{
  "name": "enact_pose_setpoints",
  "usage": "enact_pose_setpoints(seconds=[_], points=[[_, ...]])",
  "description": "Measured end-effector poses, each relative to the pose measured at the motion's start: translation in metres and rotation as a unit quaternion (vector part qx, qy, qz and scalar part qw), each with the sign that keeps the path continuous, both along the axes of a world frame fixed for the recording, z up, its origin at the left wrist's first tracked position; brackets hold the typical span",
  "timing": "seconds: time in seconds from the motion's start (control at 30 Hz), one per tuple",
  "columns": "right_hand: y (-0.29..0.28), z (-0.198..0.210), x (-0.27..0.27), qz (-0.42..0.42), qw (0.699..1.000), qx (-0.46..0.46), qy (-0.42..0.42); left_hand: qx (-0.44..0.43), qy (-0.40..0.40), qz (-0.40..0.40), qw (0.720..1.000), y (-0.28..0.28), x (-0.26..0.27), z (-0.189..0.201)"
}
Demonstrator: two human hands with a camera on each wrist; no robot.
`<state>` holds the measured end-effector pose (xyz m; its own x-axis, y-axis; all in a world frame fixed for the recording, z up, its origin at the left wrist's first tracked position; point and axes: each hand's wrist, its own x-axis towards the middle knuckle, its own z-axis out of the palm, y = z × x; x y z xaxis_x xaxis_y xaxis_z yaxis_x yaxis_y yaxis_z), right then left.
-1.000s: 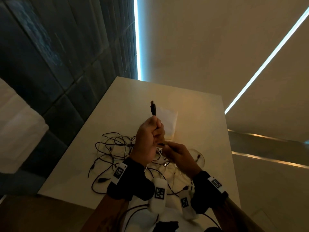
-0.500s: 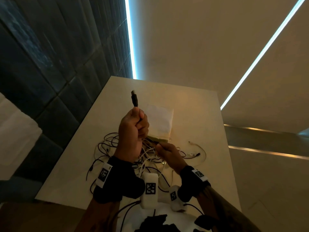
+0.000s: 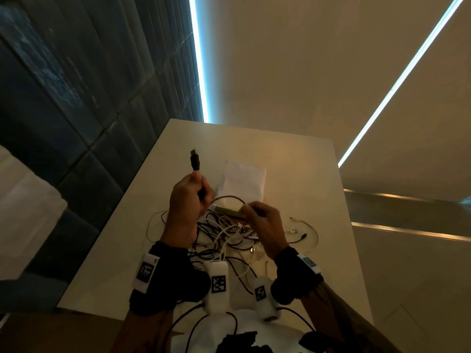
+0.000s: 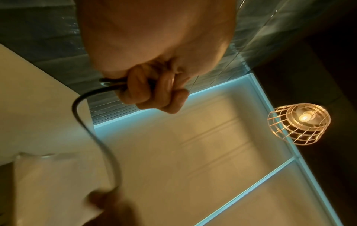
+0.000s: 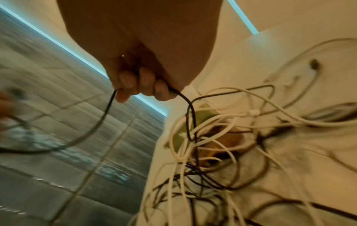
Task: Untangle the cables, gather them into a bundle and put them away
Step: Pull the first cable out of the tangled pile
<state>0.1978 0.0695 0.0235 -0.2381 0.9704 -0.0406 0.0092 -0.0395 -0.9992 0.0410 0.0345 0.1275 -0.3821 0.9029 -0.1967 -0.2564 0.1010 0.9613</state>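
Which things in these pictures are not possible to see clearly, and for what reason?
- Black cable: its far end is lost in the tangle, head view.
- Flat object under the right hand: half covered, too dim to name.
- Left hand: blurred at the edge of the right wrist view.
- Small plugs on the table: too small to tell their type.
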Motion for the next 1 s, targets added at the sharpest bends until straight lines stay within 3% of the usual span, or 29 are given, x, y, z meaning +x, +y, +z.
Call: enact_pose_setpoints(seconds=[0.2, 0.3, 0.4, 0.5, 0.63, 1.0], points=[[-0.009, 0.06, -0.018, 0.095, 0.991, 0.089, 0.042, -0.087, 0.026, 0.034, 0.995, 0.002, 0.009, -0.026], [-0.015, 0.054, -0.018, 0.13, 0.987, 0.082, 0.048, -0.057, -0.082, 0.003, 0.995, 0.001, 0.008, -0.018], [-0.015, 0.045, -0.015, 0.13, 0.987, 0.057, 0.073, 0.002, -0.213, -0.042, 0.976, -0.003, 0.009, -0.012], [-0.014, 0.035, -0.009, 0.156, 0.986, 0.026, 0.049, 0.062, -0.25, -0.075, 0.963, -0.002, 0.013, -0.009], [-0.019, 0.01, -0.008, 0.182, 0.983, -0.02, 0.015, 0.112, -0.225, -0.099, 0.963, 0.001, 0.014, -0.006], [-0.004, -0.043, -0.014, 0.17, 0.984, 0.021, -0.041, 0.105, -0.161, -0.103, 0.976, -0.005, 0.012, -0.001]])
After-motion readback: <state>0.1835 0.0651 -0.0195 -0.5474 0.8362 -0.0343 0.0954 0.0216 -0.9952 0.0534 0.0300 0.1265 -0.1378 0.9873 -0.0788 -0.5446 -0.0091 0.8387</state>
